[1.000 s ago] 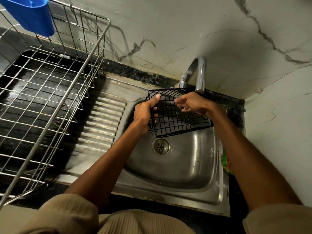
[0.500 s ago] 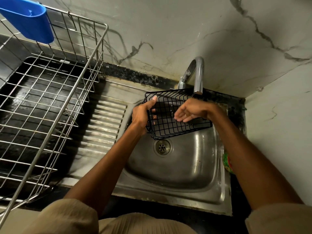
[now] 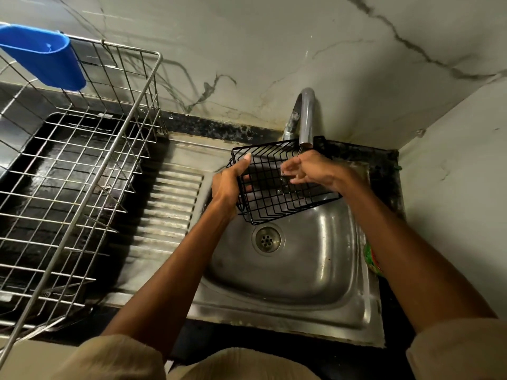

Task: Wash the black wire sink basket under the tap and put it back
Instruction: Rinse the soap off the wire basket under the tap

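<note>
The black wire sink basket (image 3: 277,204) hangs tilted over the steel sink (image 3: 323,272), right below the curved metal tap (image 3: 306,116). My left hand (image 3: 229,185) grips its left edge, thumb along the rim and fingers underneath. Inside the basket, my right hand (image 3: 310,171) rests with its fingers spread and loosely bent against the wires, under the spout. Whether water runs is hard to tell. The drain (image 3: 266,239) lies just below the basket.
A large steel wire dish rack (image 3: 82,187) fills the left side, with a blue plastic cup (image 3: 46,60) hung on its back rim. A ribbed drainboard (image 3: 170,204) lies between rack and sink. Marble walls close in behind and on the right. A green-red object (image 3: 371,260) sits by the sink's right edge.
My right hand's fingers have shifted and spread inside the basket. The basket stays under the tap, tipped a little differently, with my left hand's grip unchanged.
</note>
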`<action>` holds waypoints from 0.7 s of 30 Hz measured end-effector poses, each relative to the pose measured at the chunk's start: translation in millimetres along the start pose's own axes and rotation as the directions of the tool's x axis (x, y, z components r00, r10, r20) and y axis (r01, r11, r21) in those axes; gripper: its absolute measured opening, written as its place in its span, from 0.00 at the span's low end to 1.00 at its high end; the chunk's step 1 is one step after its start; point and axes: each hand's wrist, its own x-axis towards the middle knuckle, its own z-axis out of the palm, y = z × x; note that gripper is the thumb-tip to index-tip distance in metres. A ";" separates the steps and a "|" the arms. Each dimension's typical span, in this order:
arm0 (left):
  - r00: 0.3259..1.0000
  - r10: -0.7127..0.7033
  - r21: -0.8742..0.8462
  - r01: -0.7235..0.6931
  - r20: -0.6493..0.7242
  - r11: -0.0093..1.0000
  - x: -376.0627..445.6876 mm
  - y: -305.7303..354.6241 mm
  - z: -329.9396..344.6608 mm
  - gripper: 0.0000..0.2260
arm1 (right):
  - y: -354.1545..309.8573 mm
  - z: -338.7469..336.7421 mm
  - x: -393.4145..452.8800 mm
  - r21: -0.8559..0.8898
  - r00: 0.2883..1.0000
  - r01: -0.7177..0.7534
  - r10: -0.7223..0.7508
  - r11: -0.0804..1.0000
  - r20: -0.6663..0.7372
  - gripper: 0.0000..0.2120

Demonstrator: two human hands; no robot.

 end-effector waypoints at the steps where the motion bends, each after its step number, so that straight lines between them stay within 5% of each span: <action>1: 1.000 0.007 0.010 -0.007 -0.014 1.000 0.0 -0.6 1.9 0.19 | 0.4 -1.4 0.6 0.018 1.000 0.019 -0.019 1.000 -0.018 0.19; 6: 0.994 0.053 0.061 -0.047 -0.095 0.997 -3.2 -3.7 11.0 0.24 | 5.7 -3.0 -2.0 -0.239 0.937 -0.099 0.171 0.966 0.305 0.15; 9: 0.988 0.081 0.093 -0.069 -0.131 0.993 -6.7 -3.4 15.4 0.22 | -0.9 -2.5 4.2 -0.218 0.967 -0.043 0.095 0.975 0.234 0.16; 12: 0.979 0.101 0.126 -0.079 -0.177 0.989 -9.2 -0.3 16.4 0.31 | -13.0 -2.3 11.0 -0.161 0.987 0.019 0.008 0.987 0.163 0.17; 17: 0.968 0.105 0.159 -0.069 -0.228 0.985 -4.8 7.5 16.8 0.42 | -8.6 4.5 11.4 -0.367 0.926 -0.015 0.151 0.930 0.346 0.18; 21: 0.957 0.142 0.237 -0.081 -0.253 0.968 -3.5 11.1 19.1 0.49 | -7.6 3.3 12.2 -0.193 0.969 0.044 0.005 0.980 0.247 0.18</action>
